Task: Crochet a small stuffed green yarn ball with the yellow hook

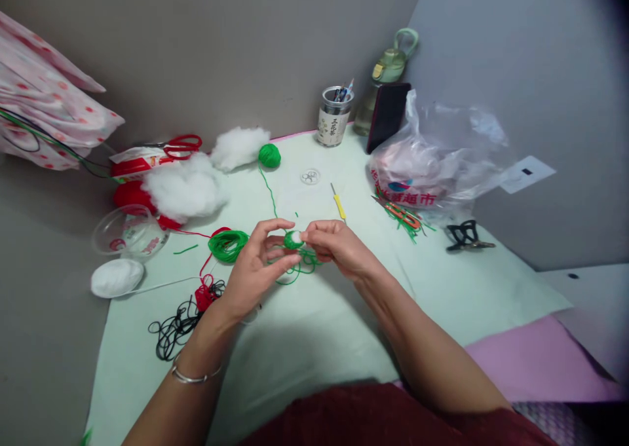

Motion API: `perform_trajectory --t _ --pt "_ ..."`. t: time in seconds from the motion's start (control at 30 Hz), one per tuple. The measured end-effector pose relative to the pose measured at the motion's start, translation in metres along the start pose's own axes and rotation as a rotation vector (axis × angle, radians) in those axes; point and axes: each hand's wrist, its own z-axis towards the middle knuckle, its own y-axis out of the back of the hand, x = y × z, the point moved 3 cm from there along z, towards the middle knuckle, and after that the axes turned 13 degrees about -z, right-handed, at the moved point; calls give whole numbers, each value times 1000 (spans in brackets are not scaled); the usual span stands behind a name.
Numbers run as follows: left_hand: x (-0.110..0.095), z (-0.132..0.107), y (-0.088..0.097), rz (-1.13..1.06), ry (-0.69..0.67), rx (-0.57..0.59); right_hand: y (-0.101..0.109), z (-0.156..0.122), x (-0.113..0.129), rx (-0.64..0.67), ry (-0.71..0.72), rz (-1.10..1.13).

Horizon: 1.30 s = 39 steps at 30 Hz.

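Backed by plain grey walls (236, 53), at a table under a pale mint-green cloth (314, 354). Holds a small, rounded green yarn piece (289, 242) with white fluff (296, 236) at its opening, over the middle of the table, between both hands. Curls the left hand (255, 262) loosely around it, half open, thumb and forefinger well apart; hard to tell how firmly, if at all, gripping. Pinches the piece at its white fluff between thumb and forefinger of the right hand (339, 246).

Looped just under the hands, slack green yarn (308, 262), crowding the space there. Beside the left hand, a flat coil of green yarn (228, 246); by the left wrist, a black cord tangle (171, 331) and a red yarn tangle (204, 293). Further left, a white yarn ball (116, 278), a clear plastic bowl (105, 230), fluffy white stuffing (189, 187) and red-handled scissors (183, 148). Beyond the hands, a green yarn ball (269, 156) trailing a strand towards them, a clear round dish of small rings (310, 176) and a yellow-handled tool (339, 204) with a thin metal shaft. To the right, orange snips (403, 215) among green clippings (409, 232), in front of a crumpled plastic shopping bag (413, 164) with red lettering. At the back, a labelled jar of pens (332, 131).
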Motion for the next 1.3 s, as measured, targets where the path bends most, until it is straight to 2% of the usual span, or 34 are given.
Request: perform_trajectory --t 0.13,0.2,0.4,0.63,0.73,0.9,1.03,1.1,1.2,1.3 --pt "-9 -3 -3 328 -330 72 -2 -2 -1 122 -19 138" --pt "-10 -3 -4 408 -417 101 -4 -2 -2 185 -29 197" --pt "-5 -2 -3 460 -432 89 -4 0 -7 328 -68 382" --pt "1 -1 -2 479 -431 79 -4 3 -14 321 -73 411" --pt "-3 -4 -1 410 -350 31 -5 2 -11 298 -71 353" --pt "-9 -14 9 71 -76 -102 6 -8 7 244 56 68" --pt "-10 -21 23 -40 23 -174 23 -15 13 344 108 -15" --pt "-9 -23 26 -60 68 -172 30 -15 16 316 156 29" --pt "-5 -25 24 -125 142 -94 37 -14 19 156 211 108" --pt "-2 -26 23 -199 226 -17 39 -13 21 61 213 207"
